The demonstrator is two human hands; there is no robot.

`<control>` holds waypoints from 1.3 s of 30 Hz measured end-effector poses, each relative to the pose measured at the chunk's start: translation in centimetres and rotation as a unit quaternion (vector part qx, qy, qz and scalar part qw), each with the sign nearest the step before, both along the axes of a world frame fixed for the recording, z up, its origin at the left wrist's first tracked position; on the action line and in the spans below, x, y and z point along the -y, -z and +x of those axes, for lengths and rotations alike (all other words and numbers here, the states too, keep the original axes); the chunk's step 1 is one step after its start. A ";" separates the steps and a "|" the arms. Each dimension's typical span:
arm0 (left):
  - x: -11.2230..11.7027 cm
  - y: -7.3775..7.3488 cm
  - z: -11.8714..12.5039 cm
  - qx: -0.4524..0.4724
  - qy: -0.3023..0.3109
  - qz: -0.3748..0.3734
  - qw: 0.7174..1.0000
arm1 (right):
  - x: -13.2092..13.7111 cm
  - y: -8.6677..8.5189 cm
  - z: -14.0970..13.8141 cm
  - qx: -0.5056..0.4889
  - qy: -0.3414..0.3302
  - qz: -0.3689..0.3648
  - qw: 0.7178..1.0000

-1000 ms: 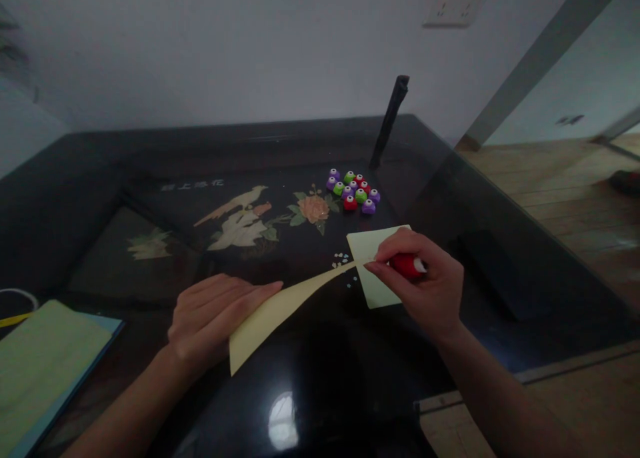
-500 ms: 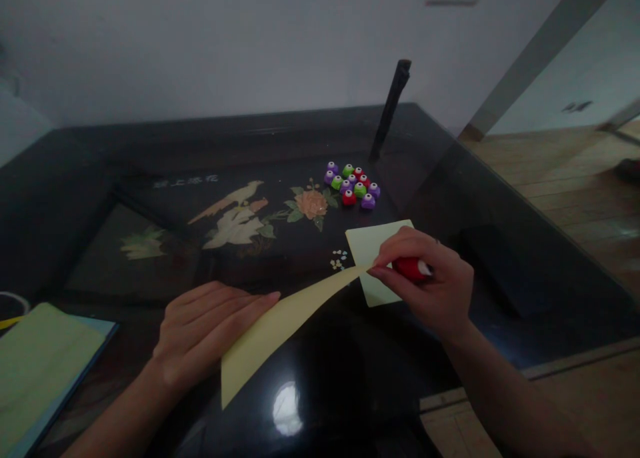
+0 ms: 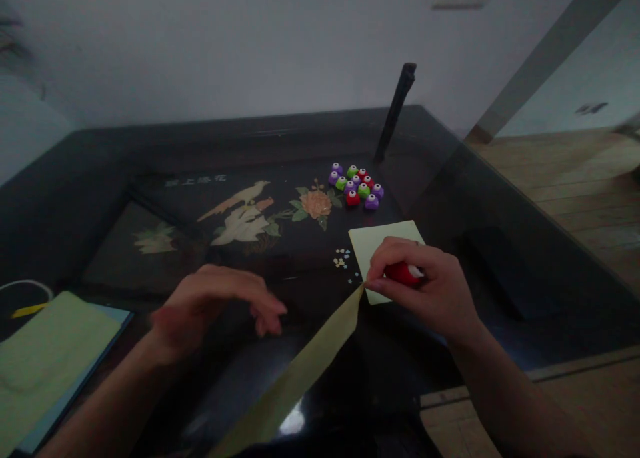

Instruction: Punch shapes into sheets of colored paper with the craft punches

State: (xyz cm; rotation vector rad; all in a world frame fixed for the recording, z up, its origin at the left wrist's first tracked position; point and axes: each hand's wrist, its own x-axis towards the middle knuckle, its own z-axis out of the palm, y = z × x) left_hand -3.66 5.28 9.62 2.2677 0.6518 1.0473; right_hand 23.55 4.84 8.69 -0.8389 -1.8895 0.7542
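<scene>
My right hand (image 3: 423, 278) is closed, its fingertips pinching the end of a yellow paper strip (image 3: 310, 371). Held in the same hand is a small red craft punch (image 3: 401, 273), mostly covered by the fingers. The strip slants down towards the bottom edge of the view. My left hand (image 3: 220, 305) hovers over the table, blurred, fingers loosely bent and nothing in them. Under the right hand lies a pale yellow-green paper sheet (image 3: 364, 241). Tiny paper cut-outs (image 3: 341, 261) are scattered to its left.
Several purple, green and red punches (image 3: 356, 186) are grouped farther back. Behind them a black rod (image 3: 396, 111) stands upright. A stack of yellow-green and blue paper (image 3: 55, 351) sits at left, near a yellow item (image 3: 29, 309). The black table (image 3: 300, 135) meets the wall.
My left hand has let go of the yellow strip and lifted off it. The strip's free end has swung down towards the bottom edge. My right hand still pinches the other end.
</scene>
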 end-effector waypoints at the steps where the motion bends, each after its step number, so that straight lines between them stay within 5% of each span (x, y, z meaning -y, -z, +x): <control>1: -0.2 -0.3 0.6 -0.006 0.001 -0.053 0.999 | 0.1 -0.1 -0.2 -0.001 -0.006 -0.003 1.000; 3: -0.4 -0.7 2.1 -0.075 -0.050 -0.055 0.994 | 0.3 -0.2 -0.4 -0.008 -0.009 0.012 1.000; 5: -0.6 -1.0 3.8 -0.104 -0.039 -0.014 0.994 | 0.5 -0.2 -0.6 -0.020 -0.009 0.037 0.999; 10: 0.0 -1.0 6.1 -0.038 -0.031 0.083 0.995 | 0.9 0.1 -0.7 -0.061 -0.021 0.081 0.995; 24: 0.6 -1.0 5.3 -0.027 0.004 0.167 0.986 | 1.3 0.2 -1.4 -0.062 -0.014 0.190 0.980; 39: 1.2 -0.9 4.7 -0.064 -0.008 0.204 0.977 | 1.4 0.4 -1.8 -0.042 -0.002 0.212 0.976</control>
